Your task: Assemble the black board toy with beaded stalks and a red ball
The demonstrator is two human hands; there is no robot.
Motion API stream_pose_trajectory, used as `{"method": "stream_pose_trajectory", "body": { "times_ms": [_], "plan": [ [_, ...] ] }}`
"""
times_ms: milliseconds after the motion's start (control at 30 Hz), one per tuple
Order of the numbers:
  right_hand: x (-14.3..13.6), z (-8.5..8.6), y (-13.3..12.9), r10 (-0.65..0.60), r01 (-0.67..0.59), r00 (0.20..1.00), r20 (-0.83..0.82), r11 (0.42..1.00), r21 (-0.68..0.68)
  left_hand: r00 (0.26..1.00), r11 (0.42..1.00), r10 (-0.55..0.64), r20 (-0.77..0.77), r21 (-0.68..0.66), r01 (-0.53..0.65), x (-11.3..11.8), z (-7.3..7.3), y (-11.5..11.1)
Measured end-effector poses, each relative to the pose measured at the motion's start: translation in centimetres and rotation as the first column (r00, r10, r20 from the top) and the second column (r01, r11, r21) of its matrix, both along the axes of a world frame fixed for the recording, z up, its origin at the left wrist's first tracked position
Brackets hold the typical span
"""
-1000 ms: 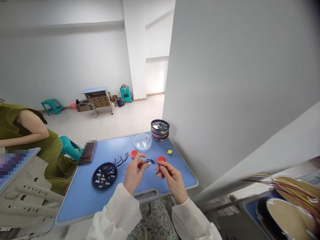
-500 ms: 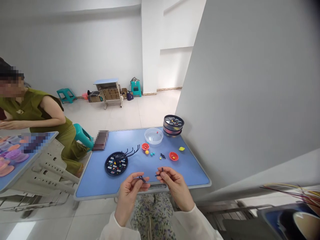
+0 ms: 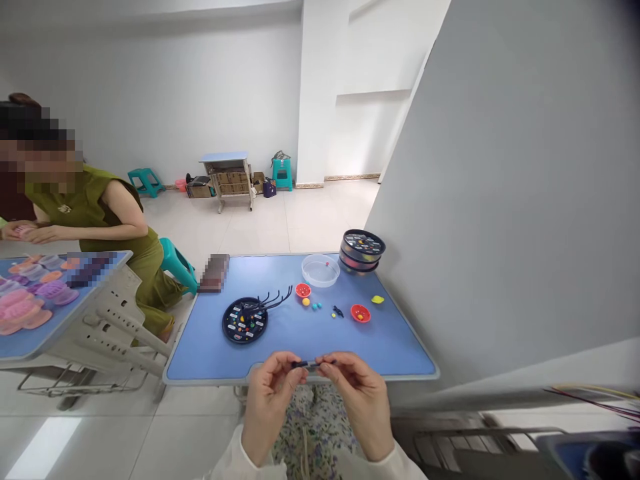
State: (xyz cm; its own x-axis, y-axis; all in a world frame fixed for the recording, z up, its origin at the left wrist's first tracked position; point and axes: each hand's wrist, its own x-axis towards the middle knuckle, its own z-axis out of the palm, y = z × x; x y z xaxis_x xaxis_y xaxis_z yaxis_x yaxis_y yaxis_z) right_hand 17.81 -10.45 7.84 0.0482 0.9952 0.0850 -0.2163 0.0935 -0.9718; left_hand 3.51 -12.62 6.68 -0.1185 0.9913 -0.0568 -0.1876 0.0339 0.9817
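Over the table's near edge, my left hand (image 3: pixel 273 390) pinches a small black plastic piece (image 3: pixel 300 364) between thumb and fingers. My right hand (image 3: pixel 357 390) grips a second thin black piece (image 3: pixel 316 364). The two pieces meet end to end between my fingertips; whether they are joined I cannot tell. Beyond my left hand lies a round black base (image 3: pixel 231 333) printed with planets, with several curved black arms (image 3: pixel 273 304) rising from it. A loose black piece (image 3: pixel 339 311) rests on the table past my right hand, beside a tiny yellow ball (image 3: pixel 333 316).
Two red half-shells (image 3: pixel 361 319) with small balls inside, an orange ball (image 3: pixel 306 302), teal balls (image 3: pixel 317 306) and a yellow piece (image 3: pixel 377 299) lie on the blue table (image 3: pixel 210 360). Behind stand a clear dish (image 3: pixel 321 279) and stacked round cases (image 3: pixel 361 260). A person (image 3: pixel 113 213) sits at left.
My hands have come together, bringing the two black pieces from apart to end to end. The camera view has shifted slightly, so the table appears further right.
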Motion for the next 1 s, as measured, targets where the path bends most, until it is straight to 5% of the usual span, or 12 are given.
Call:
{"method": "stream_pose_trajectory", "body": {
  "times_ms": [400, 833, 1000],
  "plan": [
    [0.1, -0.1, 0.0, -0.046, -0.002, 0.967, 0.250, 0.982, 0.186, 0.986, 0.996, 0.023, -0.167, 0.085, -0.008, -0.4, -0.8, -0.8],
    [-0.2, -0.8, -0.8, 0.046, -0.055, 0.994, 0.100, 0.995, 0.085, 0.998, 0.987, 0.019, 0.054, 0.157, -0.027, 0.1, -0.7, -1.0],
    [-0.8, -0.6, -0.8, 0.061, -0.060, 0.996, 0.058, 0.998, -0.013, 0.999, 0.986, 0.037, 0.014, 0.161, -0.039, -0.2, -1.0, -1.1]
  ]
}}
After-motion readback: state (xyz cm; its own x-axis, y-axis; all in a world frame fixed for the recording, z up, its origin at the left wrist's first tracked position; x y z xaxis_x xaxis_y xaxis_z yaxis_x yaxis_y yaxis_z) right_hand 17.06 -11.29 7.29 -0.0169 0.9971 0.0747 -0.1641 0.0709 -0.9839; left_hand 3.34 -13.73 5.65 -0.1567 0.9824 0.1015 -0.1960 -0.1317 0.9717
